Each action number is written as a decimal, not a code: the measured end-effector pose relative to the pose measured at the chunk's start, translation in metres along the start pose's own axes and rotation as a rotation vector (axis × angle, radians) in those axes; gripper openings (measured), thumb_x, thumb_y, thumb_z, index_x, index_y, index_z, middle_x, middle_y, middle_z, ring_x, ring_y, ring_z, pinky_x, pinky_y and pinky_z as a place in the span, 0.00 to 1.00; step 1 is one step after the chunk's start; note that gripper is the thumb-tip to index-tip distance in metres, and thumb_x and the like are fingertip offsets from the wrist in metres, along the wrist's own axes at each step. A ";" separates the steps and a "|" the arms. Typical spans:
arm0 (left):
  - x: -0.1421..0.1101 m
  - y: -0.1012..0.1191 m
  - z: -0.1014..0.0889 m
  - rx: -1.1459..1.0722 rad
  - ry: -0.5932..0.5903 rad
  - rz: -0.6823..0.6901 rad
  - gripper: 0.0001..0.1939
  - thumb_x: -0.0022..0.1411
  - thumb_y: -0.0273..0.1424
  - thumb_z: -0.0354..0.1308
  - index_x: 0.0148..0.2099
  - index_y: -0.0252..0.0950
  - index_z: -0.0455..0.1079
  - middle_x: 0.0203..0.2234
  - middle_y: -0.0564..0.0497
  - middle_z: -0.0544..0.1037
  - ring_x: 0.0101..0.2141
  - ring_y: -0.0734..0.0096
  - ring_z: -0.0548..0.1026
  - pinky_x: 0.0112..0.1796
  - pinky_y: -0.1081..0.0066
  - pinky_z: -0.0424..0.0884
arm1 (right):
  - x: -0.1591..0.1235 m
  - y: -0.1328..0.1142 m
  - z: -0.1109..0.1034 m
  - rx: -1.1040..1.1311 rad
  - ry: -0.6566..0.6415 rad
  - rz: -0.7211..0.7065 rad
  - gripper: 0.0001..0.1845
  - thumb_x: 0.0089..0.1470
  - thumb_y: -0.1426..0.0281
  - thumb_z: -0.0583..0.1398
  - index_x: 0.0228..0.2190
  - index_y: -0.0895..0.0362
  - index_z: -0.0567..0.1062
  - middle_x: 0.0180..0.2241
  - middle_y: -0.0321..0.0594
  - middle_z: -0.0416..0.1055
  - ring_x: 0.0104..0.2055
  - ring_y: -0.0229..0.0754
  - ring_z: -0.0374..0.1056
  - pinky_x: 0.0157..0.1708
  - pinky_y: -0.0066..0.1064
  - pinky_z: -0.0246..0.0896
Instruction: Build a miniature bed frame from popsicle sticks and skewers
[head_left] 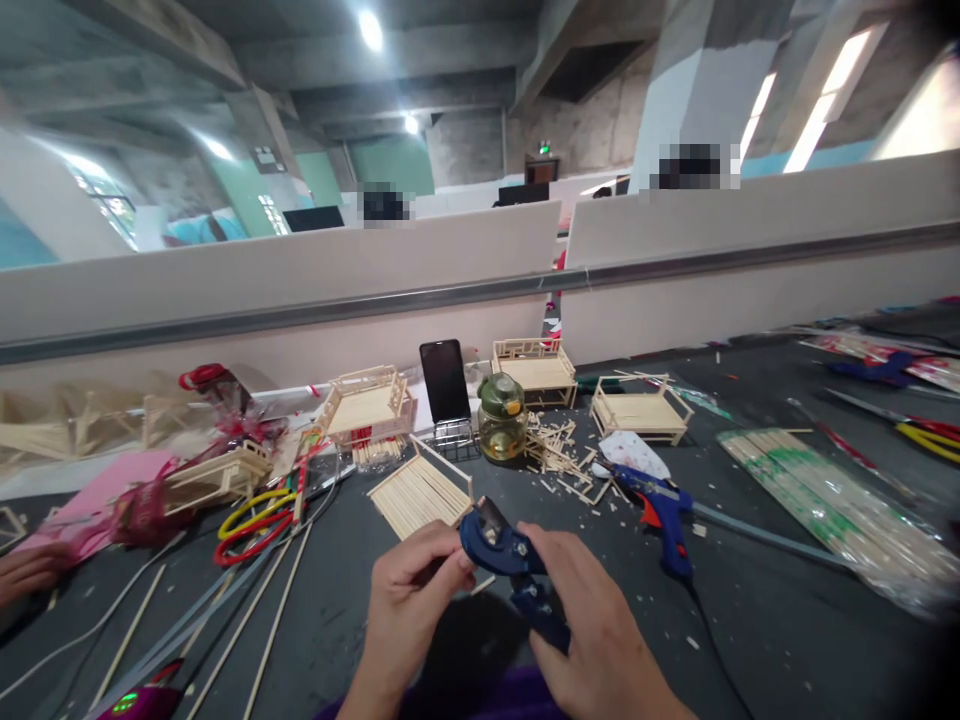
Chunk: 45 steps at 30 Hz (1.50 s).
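Observation:
My right hand [589, 610] is wrapped round the handles of blue hand pruners [517, 565], whose jaws point up and left. At the jaws, the thumb and fingers of my left hand [416, 595] are pinched together; what they hold is too small or hidden to make out. A short piece of stick [484, 584] shows just below the pruners. Beyond my left hand lies a slatted panel of thin wooden sticks [420, 492], with a longer stick angled along its far side.
Behind stand small stick-built benches [534, 372], a phone [445, 382] on a wire stand and a green bottle [502, 425]. A blue glue gun [667, 508], stick offcuts [559, 445] and bagged sticks [832, 490] lie rightward. Scissors [255, 525] and another person's hand [34, 570] are left.

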<state>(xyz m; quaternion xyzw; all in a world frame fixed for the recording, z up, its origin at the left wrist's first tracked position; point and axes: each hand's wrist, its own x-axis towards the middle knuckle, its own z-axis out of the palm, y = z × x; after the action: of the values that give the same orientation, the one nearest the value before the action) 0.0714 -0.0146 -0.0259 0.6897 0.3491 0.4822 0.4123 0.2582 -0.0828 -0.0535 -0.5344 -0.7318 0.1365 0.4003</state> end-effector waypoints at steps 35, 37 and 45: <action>-0.008 0.007 0.001 0.606 0.083 0.453 0.13 0.56 0.20 0.60 0.42 0.40 0.76 0.31 0.51 0.81 0.29 0.70 0.79 0.34 0.75 0.73 | -0.006 0.004 0.007 0.105 -0.013 0.077 0.49 0.37 0.82 0.53 0.62 0.51 0.52 0.52 0.47 0.66 0.54 0.51 0.65 0.51 0.44 0.65; -0.008 0.006 -0.001 0.634 0.081 0.476 0.14 0.56 0.20 0.60 0.43 0.40 0.75 0.31 0.51 0.81 0.29 0.70 0.79 0.34 0.75 0.74 | -0.006 0.004 0.007 0.123 -0.039 0.100 0.49 0.36 0.82 0.53 0.62 0.50 0.52 0.52 0.47 0.66 0.54 0.51 0.65 0.51 0.44 0.65; -0.003 0.010 0.001 0.644 -0.026 0.445 0.10 0.58 0.21 0.59 0.41 0.38 0.74 0.29 0.49 0.80 0.29 0.72 0.78 0.33 0.78 0.72 | -0.006 0.001 0.003 0.245 -0.084 0.220 0.41 0.40 0.81 0.55 0.58 0.52 0.61 0.53 0.46 0.68 0.52 0.49 0.67 0.51 0.41 0.65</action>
<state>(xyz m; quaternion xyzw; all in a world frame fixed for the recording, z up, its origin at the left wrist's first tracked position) 0.0722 -0.0220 -0.0185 0.8488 0.3190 0.4166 0.0643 0.2573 -0.0870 -0.0591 -0.5523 -0.6629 0.2900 0.4141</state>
